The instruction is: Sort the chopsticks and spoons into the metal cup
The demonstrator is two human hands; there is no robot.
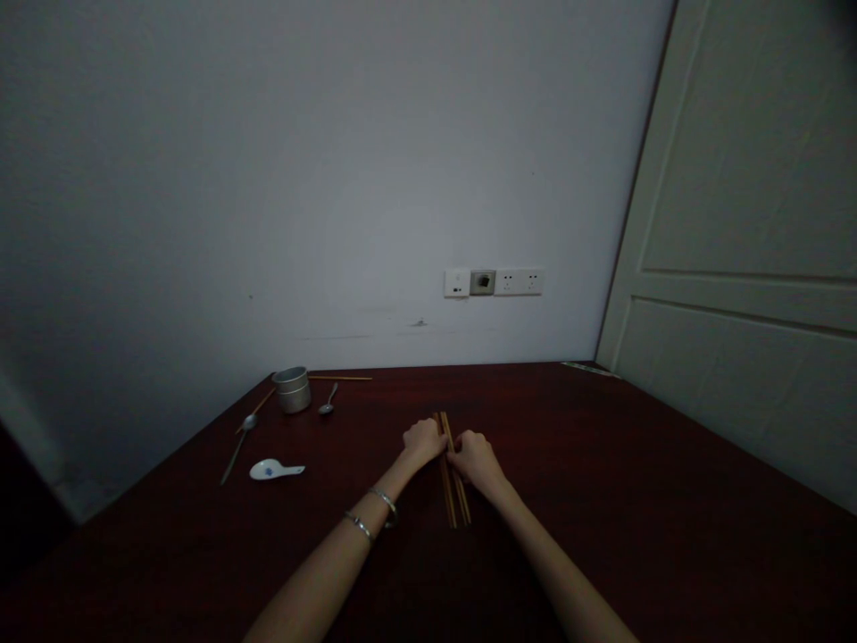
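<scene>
Several wooden chopsticks [450, 489] lie in the middle of the dark red table, in two narrow groups that point away from me. My left hand [424, 441] is closed on the left group, near its far end. From the other side my right hand [475, 457] pinches the right group with bent fingers. The two hands almost meet over the sticks. Two silvery bracelets circle my left wrist. Parts of the chopsticks are hidden behind the fingers.
At the table's [603, 500] left stand a metal cup [293, 390], a small metal spoon [328, 408], a white ceramic spoon [274, 470], another metal spoon [237, 449] and single chopsticks [341, 378]. A thin strip [589, 369] lies far right. Behind are a wall with sockets [519, 282] and a door [743, 179].
</scene>
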